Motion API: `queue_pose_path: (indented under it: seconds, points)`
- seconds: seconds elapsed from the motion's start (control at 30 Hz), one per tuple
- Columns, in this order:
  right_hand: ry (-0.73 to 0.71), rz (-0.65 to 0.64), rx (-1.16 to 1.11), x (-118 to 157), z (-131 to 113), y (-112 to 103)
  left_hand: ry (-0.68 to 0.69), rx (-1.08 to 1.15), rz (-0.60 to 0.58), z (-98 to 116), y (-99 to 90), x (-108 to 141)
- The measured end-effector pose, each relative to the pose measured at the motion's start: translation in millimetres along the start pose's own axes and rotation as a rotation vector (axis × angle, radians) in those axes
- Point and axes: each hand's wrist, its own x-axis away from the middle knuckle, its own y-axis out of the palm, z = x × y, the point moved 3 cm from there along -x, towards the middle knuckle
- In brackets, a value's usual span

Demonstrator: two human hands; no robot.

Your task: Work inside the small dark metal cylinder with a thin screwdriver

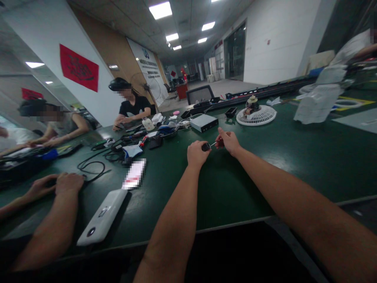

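Note:
My left hand [196,154] is closed around a small black round part [205,147], whose end faces right. In my right hand [231,142], a screwdriver [213,144] is gripped by its dark red handle. Its thin metal shaft points left, and the tip meets or nearly meets the black part; whether they touch I cannot tell. Both hands are just over the green table [226,200]. Beyond them sits a grey metal box [204,122] with openings along its front.
A white fan grille with a motor [256,114] lies beyond my right hand. Left are cables [94,165], a lit phone [134,173] and a white power bank [101,218]. A co-worker's hands [63,184] rest at far left; another person [132,104] sits across.

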Motion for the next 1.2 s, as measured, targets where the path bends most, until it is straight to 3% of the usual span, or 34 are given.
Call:
queue_pose_path:
  seconds: [0.1,0.27,0.47,0.63,0.83,1.0,1.2]
  points:
    - [-0.046,0.042,0.011,-0.4,-1.4,-1.7,0.003,-0.014,-0.019,1.2,-0.3,0.2]
    - [-0.016,-0.051,-0.027,-0.1,-0.3,2.0,-0.01,-0.015,-0.004,1.2,-2.8,0.5]
    - [-0.061,0.025,0.006,-3.0,2.8,0.1,-0.006,-0.028,-0.029,1.9,-2.8,0.3]
    - [-0.009,-0.063,-0.078,-1.1,1.9,4.2,-0.035,-0.018,0.01,0.1,-4.4,0.7]
    - [-0.022,0.034,-0.012,-1.0,-1.4,-1.2,-0.014,-0.037,-0.032,3.6,-4.5,0.5]
    - [0.046,-0.047,-0.074,0.2,-1.5,2.3,-0.016,-0.017,-0.003,2.1,-5.9,0.4]
    - [-0.021,0.002,-0.05,-1.8,-0.4,0.0,-0.035,-0.008,-0.02,1.3,-3.7,0.9]
